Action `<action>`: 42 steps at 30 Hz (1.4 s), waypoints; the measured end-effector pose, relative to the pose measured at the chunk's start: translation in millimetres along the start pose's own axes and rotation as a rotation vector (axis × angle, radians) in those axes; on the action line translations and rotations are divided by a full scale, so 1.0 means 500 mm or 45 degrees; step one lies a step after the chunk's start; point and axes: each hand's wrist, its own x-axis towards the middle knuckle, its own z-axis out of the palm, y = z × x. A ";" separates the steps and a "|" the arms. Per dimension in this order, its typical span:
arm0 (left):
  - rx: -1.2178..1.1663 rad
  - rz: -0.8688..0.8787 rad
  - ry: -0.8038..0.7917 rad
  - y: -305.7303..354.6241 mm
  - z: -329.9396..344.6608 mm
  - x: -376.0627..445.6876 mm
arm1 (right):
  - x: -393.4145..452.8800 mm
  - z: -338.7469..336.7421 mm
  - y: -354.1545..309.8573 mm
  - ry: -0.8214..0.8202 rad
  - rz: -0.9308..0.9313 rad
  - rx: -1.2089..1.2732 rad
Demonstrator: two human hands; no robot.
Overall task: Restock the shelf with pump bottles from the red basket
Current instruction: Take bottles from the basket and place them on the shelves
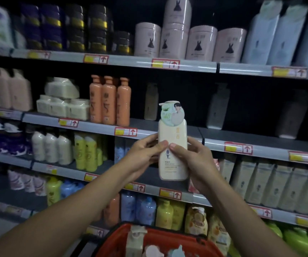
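Left hand [144,151] and right hand [190,160] grip a cream pump bottle [172,145] between them, upright, long axis vertical, pump uppermost, above the red basket [116,243], before the shelf [260,141].

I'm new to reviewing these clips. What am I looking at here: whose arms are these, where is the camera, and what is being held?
There is no robot: a person wears a wide-angle camera on the head, so you see their own two arms reaching forward. The left hand and right hand together hold a cream pump bottle upright, thumbs on its front. Ahead is a dim shop shelf with a few similar pale bottles set far back. At the bottom edge sits the red basket, holding more bottles.
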 end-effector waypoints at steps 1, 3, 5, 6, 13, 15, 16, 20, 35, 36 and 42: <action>-0.004 0.004 0.024 -0.002 -0.008 0.011 | 0.014 0.008 0.005 0.013 -0.014 -0.036; -0.040 0.022 0.128 -0.012 -0.022 0.031 | 0.041 0.030 0.024 0.069 -0.102 -0.170; -0.066 0.072 0.253 -0.028 -0.037 0.048 | 0.068 0.051 0.049 0.109 -0.168 -0.280; -0.073 0.102 0.298 -0.033 -0.045 0.055 | 0.084 0.061 0.058 0.123 -0.187 -0.308; 0.007 0.318 0.528 -0.011 -0.104 0.164 | 0.233 0.140 0.091 0.251 -0.495 -0.460; 0.050 0.363 0.561 0.004 -0.122 0.211 | 0.288 0.161 0.097 0.278 -0.524 -0.402; 0.054 0.370 0.569 0.009 -0.130 0.233 | 0.318 0.167 0.098 0.284 -0.516 -0.370; 0.127 0.391 0.574 0.014 -0.153 0.305 | 0.447 0.167 0.091 0.202 -0.358 -0.211; 0.654 0.361 0.442 -0.026 -0.187 0.380 | 0.613 0.198 0.168 0.153 -0.265 -0.372; 0.688 0.352 0.429 -0.030 -0.189 0.376 | 0.615 0.199 0.164 0.143 -0.245 -0.394; 0.705 0.331 0.441 -0.024 -0.199 0.360 | 0.639 0.216 0.147 0.150 -0.167 -0.571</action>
